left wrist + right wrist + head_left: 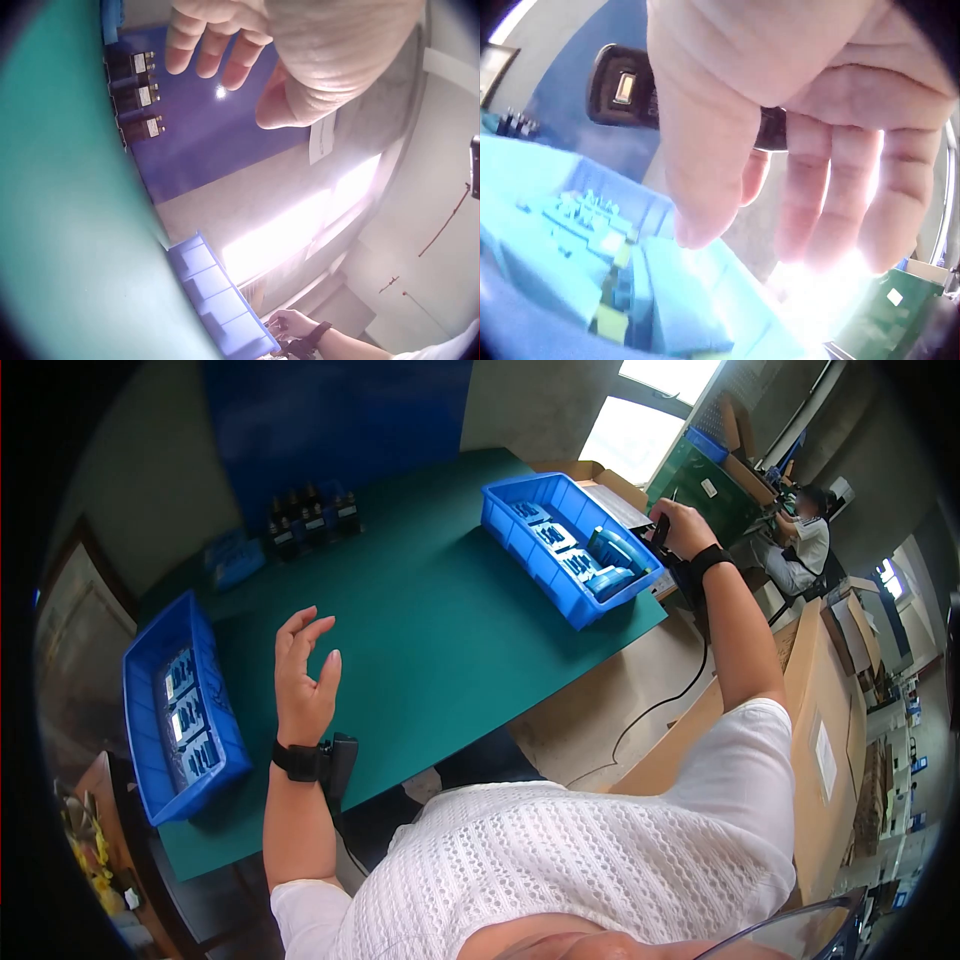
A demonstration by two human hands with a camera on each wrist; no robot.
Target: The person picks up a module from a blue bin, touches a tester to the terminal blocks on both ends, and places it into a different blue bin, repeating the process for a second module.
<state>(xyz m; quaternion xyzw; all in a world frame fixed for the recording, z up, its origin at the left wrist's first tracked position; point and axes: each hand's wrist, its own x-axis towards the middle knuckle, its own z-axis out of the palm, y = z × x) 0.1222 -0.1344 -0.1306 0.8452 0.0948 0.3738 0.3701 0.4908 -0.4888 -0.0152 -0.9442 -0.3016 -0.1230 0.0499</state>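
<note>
My right hand (687, 530) is raised just beyond the far right corner of a blue plastic bin (525, 542). Between thumb and fingers it pinches a black oblong thing (622, 88) with a small pale rectangular window; its kind I cannot tell. Its other end is hidden behind the hand. In that bin lie several blue-and-white parts (553, 538) and larger teal blocks (612, 547). My left hand (305, 695) hovers over the green table (430, 630), holding nothing, its fingers loosely bent. To its left stands a second blue bin (150, 750) containing similar parts (187, 718).
Several dark units with white labels (312, 518) stand at the table's back, beside a blue bundle (235, 560). Cardboard boxes (820, 710) border the right side, where a black cable (650, 710) hangs down. A person (800, 540) sits farther back on the right.
</note>
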